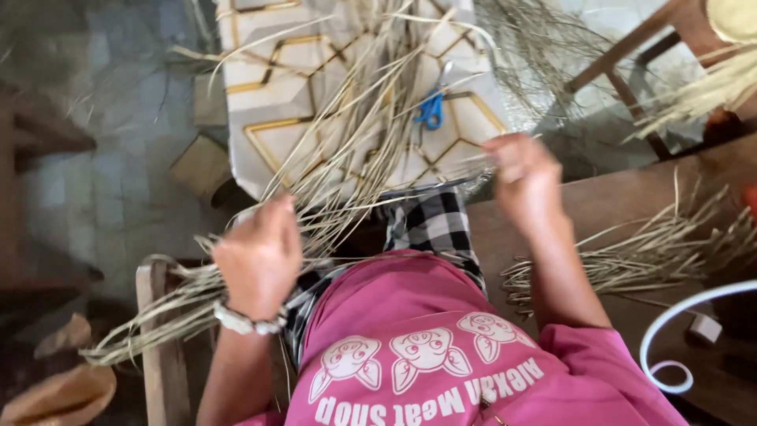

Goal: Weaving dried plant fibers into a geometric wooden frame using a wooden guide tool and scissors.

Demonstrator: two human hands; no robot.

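Note:
My left hand point(262, 254) is closed around a bundle of long dry straw strips point(347, 150) that fans out over a small table with a white and gold patterned cloth point(276, 95). A watch sits on that wrist. My right hand point(524, 177) pinches a few strands at the table's near right corner. Blue-handled scissors point(431, 106) lie on the cloth among the strips. I wear a pink shirt and checked black and white trousers.
More straw point(646, 252) lies on a brown wooden bench point(615, 205) at my right, beside a white cable point(670, 331). A wooden chair point(631, 55) stands at the top right. Another straw bunch point(150, 315) trails over a wooden frame at the lower left. Grey tiled floor is at the left.

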